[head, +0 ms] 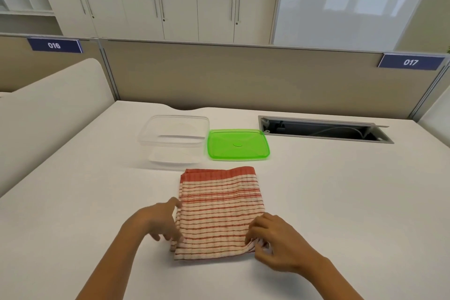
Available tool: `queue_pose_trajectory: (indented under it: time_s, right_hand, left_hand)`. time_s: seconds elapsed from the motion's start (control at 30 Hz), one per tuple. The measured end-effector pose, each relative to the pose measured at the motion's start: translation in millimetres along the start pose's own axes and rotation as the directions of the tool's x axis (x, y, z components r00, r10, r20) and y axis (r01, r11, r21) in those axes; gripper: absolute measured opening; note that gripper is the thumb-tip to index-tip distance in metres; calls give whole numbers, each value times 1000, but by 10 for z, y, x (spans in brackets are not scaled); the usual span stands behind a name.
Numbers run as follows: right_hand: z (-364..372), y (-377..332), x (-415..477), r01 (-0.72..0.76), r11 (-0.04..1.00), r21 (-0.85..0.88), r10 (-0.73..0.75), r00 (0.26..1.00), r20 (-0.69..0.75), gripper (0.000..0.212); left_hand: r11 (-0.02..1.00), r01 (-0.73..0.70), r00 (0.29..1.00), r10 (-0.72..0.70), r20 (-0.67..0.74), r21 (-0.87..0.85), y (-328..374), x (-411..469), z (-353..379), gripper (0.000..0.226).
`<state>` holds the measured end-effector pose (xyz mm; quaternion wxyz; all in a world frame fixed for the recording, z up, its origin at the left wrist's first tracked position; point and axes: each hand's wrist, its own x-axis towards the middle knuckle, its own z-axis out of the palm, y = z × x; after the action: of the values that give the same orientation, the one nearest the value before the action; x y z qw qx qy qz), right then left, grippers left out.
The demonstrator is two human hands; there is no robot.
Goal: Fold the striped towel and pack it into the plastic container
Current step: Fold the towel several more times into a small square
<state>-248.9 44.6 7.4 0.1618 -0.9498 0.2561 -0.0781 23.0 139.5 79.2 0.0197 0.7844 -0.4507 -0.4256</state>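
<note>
A red-and-cream striped towel [220,212] lies folded in layers on the white table, a near-square shape in front of me. My left hand [155,220] rests at its left edge, fingers spread and touching the cloth. My right hand [272,238] pinches the towel's near right corner between thumb and fingers. A clear plastic container [174,141] stands open just beyond the towel, to the left. Its green lid [237,145] lies flat beside it on the right.
An open cable well [323,129] is sunk into the table at the back right. A beige partition [243,75] runs along the table's far edge, with a white divider [48,109] on the left side.
</note>
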Motion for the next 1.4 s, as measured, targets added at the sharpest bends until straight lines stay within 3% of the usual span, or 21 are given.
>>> queue_pose_trajectory:
  time_s: [0.13,0.27,0.53,0.63,0.73,0.93,1.1,1.17,1.33,1.4]
  right_hand:
    - [-8,-16,107,-62,996,57,65,997,-53,51]
    - [30,-79,301,-120,989,81,131,982,-138,38]
    - [236,-11,455,-218,973,80,227,965,-130,38]
    - [279,14,465,-219,972,88,229,963,-141,38]
    - [303,34,457,-218,971,94,230,961,-152,37]
    - [310,53,411,-224,958,179,261,940,-220,30]
    - [314,61,343,-224,927,300,313,904,-292,30]
    - [314,72,337,-229,923,309,323,897,-301,28]
    - [341,91,341,-229,955,190,277,916,-289,25]
    - [349,104,350,-230,951,208,287,908,-306,23]
  left_hand:
    - [1000,-23,977,27,-211,20,26,193,101,71]
    - [960,-86,875,-55,-481,-267,113,444,179,60]
    - [872,-162,760,-188,-623,-462,175,737,115,50]
    - [864,-230,696,-176,-696,-449,206,790,131,32]
    - [868,-253,685,-151,-713,-427,208,842,193,22]
    - [861,-315,613,-137,-778,-399,210,894,229,23]
    - [885,-421,483,32,-875,-199,287,932,126,25]
    - [904,-396,491,60,-869,-161,289,983,61,28]
    - [954,-271,603,61,-795,-132,182,1080,72,37]
    - [964,-225,601,23,-799,-141,140,1111,119,36]
